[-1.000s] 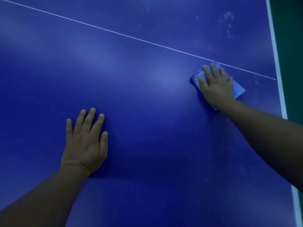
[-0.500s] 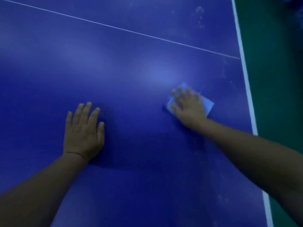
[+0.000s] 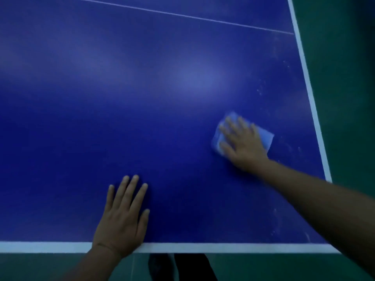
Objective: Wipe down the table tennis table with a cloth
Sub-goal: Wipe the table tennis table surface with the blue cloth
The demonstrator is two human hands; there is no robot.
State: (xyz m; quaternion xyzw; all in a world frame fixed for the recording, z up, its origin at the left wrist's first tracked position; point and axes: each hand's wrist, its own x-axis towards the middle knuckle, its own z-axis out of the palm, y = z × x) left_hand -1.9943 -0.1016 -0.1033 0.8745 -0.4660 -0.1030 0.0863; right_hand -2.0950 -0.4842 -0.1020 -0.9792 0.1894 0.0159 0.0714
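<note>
The blue table tennis table [image 3: 142, 98] fills the view, with a thin white centre line running across its far part. A folded light-blue cloth [image 3: 264, 137] lies on the right side of the table. My right hand [image 3: 241, 142] presses flat on the cloth with straight, spread fingers; the hand is blurred by motion. My left hand [image 3: 123, 216] rests flat on the bare table near the front edge, fingers straight, holding nothing.
White border lines mark the table's front edge [image 3: 203, 248] and right edge [image 3: 308, 94]. Pale smudges [image 3: 260, 90] dot the surface near the right edge. Green floor [image 3: 345, 78] lies beyond both edges. Dark legs or shoes [image 3: 182, 268] show below the front edge.
My right hand has slid the cloth from the centre line back toward me. The view has pulled back, so the table's front edge and corner now show. My left hand stays flat.
</note>
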